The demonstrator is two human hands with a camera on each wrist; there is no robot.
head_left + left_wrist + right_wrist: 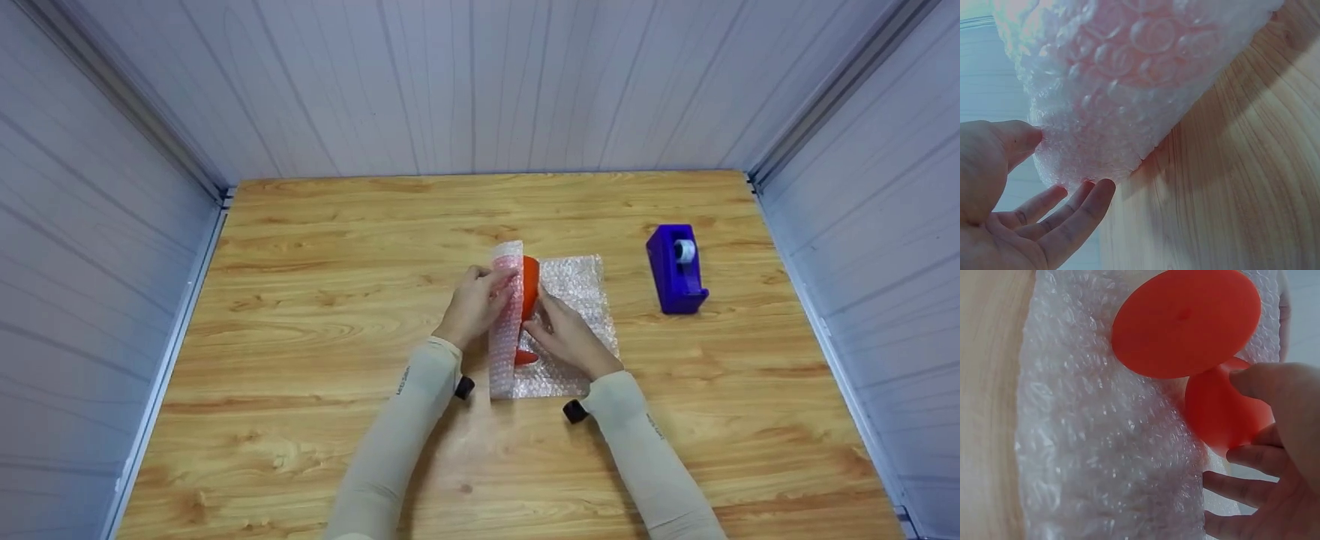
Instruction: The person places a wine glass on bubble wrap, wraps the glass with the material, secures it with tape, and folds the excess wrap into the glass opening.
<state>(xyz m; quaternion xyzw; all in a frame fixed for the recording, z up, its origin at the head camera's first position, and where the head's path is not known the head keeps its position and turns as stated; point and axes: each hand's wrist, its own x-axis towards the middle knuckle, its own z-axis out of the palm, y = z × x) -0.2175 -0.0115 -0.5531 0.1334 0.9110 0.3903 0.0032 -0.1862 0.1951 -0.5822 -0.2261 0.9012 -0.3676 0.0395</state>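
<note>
1. Sleeved forearms [390, 457] nearest cam. L hand [472, 304] grips bubble wrap [581, 285] flap; R hand [571, 337] grasps goblet [530, 285] by bowl.
2. Step: prob. wrapping; flap's up over goblet side facing away from tape dispenser [667, 277]. Next move likely calls for rolling goblet + flap twd dispenser, w/o flap springing back.
3. Goblet: on its side on wrap, L of dispenser; smooth, plain orange-red, round flat foot, partly hidden.

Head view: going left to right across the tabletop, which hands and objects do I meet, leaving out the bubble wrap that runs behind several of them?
Left hand → orange-red object → right hand → purple tape dispenser.
</note>
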